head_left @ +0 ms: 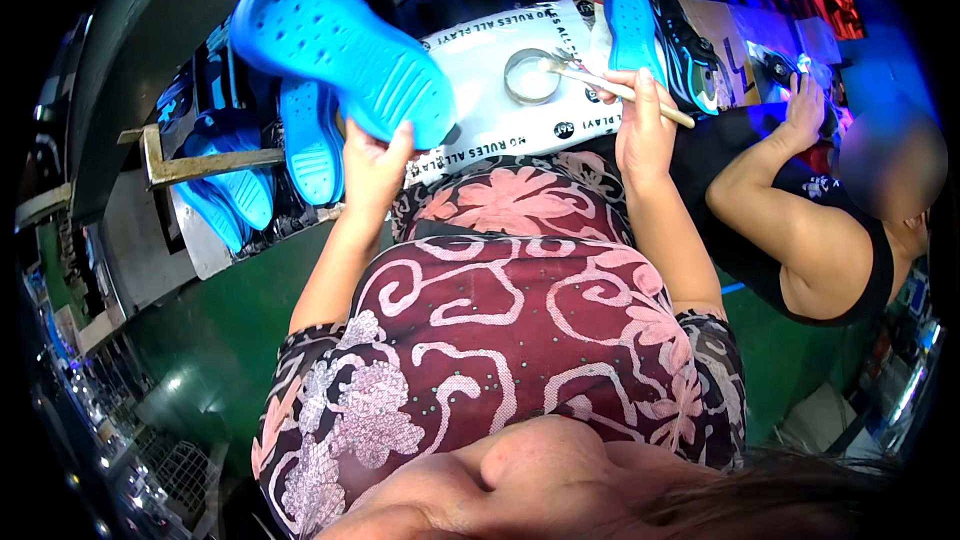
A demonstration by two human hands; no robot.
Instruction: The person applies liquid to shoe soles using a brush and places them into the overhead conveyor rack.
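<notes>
Held by its heel end in my left hand [375, 168] is a bright blue shoe sole [345, 60], raised and tilted. Small holes dot its broad end and grooves cross the narrower one. My right hand [643, 140] grips a brush [650, 104] by its pale handle. The bristles are at the right rim of a small round dish [509, 77] with something whitish inside; whether they touch it, I cannot tell. The dish stands on a white printed sheet [470, 90]. Another blue sole [629, 25] lies just beyond my right hand.
At left, a blue sole [313, 155] and several more soles [245, 195] lie near a metal bar [215, 166]. A black shoe [686, 52] stands right of the sheet. Close on the right sits another person, their hand [803, 108] over the worktable. Green floor [225, 315] shows below.
</notes>
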